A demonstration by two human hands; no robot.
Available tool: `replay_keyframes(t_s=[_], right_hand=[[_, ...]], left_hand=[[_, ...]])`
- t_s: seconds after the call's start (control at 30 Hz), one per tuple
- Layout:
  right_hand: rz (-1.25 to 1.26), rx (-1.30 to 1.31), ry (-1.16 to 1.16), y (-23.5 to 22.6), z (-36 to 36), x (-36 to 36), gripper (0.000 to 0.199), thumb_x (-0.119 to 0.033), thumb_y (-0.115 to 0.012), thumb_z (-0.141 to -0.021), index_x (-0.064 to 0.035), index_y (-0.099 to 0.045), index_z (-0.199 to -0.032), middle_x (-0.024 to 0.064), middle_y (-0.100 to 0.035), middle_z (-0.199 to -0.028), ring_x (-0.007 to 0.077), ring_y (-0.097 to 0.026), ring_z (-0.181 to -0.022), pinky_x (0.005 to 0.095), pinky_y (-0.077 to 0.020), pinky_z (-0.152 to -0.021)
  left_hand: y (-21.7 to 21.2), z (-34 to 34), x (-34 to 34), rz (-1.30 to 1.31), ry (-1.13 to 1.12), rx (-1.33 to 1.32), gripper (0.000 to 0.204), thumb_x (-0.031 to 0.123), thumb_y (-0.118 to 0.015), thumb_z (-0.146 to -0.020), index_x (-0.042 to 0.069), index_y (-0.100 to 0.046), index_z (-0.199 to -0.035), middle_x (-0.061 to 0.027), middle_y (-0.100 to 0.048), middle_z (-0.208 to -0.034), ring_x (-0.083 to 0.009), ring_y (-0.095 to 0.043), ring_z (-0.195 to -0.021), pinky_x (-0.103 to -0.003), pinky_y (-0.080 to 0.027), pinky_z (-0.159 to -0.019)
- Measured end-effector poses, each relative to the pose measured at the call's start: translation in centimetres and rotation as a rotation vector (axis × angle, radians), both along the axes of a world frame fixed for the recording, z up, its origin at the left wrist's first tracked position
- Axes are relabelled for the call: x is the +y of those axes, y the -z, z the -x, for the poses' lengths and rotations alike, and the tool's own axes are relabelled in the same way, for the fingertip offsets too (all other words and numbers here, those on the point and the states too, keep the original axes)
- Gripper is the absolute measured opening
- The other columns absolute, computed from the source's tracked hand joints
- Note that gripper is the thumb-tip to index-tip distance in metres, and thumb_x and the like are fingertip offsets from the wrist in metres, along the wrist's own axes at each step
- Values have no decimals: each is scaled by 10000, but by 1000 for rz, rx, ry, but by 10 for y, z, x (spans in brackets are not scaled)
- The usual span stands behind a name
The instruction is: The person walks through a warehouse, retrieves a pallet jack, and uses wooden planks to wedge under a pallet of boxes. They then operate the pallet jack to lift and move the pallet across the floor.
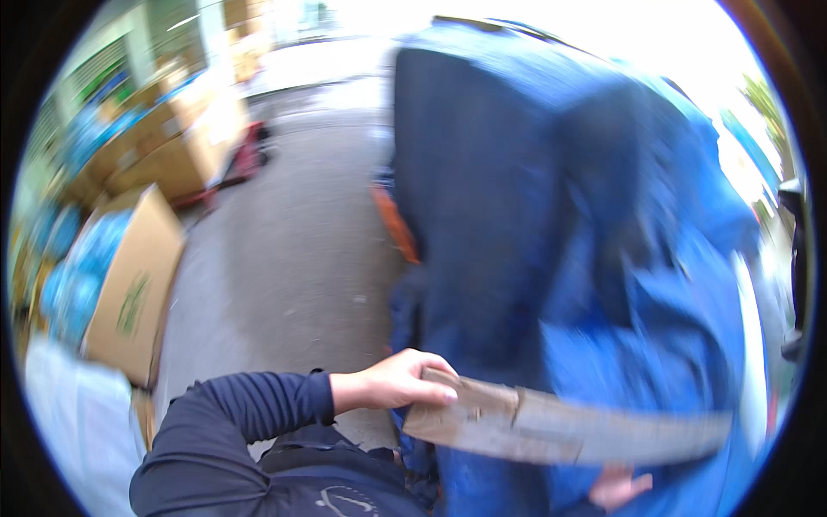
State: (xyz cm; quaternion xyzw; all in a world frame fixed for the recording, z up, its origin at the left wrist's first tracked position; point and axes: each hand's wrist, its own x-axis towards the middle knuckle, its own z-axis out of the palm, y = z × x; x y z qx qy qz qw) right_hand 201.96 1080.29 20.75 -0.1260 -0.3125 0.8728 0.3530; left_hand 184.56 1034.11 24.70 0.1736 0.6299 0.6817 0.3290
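Observation:
A flat, worn wooden board (551, 424) lies crosswise in front of me, its right end blurred. My left hand (401, 379) is closed on the board's left end, the thumb over its upper face. Just below the board's lower edge, right of its middle, is my right hand (618, 488). One of its digits sticks out to the right; the others are smeared or hidden, and whether it touches the board cannot be told. Behind the board rises a tall load draped in a blue tarp (491, 207), its folds hanging down close to both hands.
An orange bar (396, 224) shows at the tarp's left side. On the left stand a cardboard box (142, 289) holding blue-wrapped goods and a larger carton (164, 142) on a red pallet jack (245, 155). Grey floor (301, 250) runs between them and the tarp. A white sack (77, 422) sits lower left.

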Motion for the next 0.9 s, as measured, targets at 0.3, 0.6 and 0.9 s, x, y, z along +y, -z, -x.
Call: replay_keyframes(t_s=[0.3,0.6,0.9], right_hand=[[-388,-327,70,11,89,-298,648,-553,-554,-936,-6,-557,-1284,177,-579,-1310,336,-567,-1175,485,-476,-985],[-658,-54,-177,-80,330,-570,617,-488,-561,-965,38,-500,-1282,184,-592,-1221,300,-610,-1063,441,-512,-896],[-1348,187,-254,-18,685,-850,369,-212,-702,-895,44,-570,-1124,101,-632,-1037,193,-606,-921,344,-503,-800]], left_hand=[[76,-65,-374,155,-10,170,504,184,-800,-800,78,-579,-1240,-51,-650,-1115,-141,-580,-1058,-314,-460,-924],[143,1,-569,534,-437,433,811,238,-811,-787,66,-392,-1460,-179,-446,-1405,-336,-464,-1297,-411,-409,-1080],[139,298,-690,332,-564,535,799,463,-715,-872,55,-383,-1472,-170,-479,-1399,-295,-527,-1266,-408,-445,-1043]])
